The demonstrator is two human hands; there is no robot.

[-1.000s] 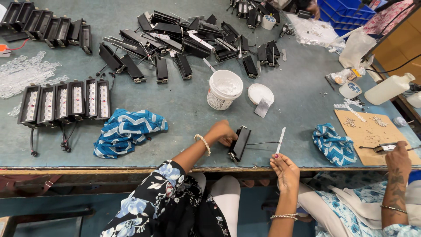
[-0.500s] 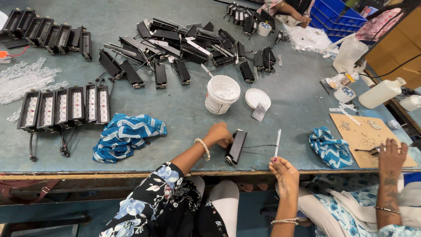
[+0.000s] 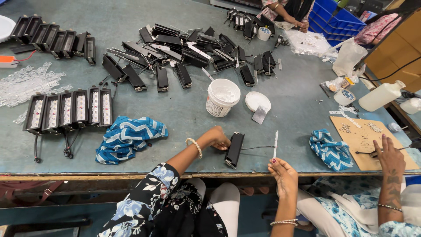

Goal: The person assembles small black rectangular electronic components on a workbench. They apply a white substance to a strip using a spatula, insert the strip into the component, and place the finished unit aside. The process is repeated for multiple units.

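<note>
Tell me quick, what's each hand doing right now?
Left hand: closed on the black rectangular housing.
Right hand: pinching a thin white strip upright.

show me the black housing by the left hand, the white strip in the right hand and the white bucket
black housing [image 3: 234,148], head view, on the middle of its top face
white strip [image 3: 275,144], head view, midway along the thin strip
white bucket [image 3: 218,106], head view, on its outer side wall

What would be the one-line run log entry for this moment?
left hand: on black housing | right hand: holds white strip upright | white tub behind
</note>
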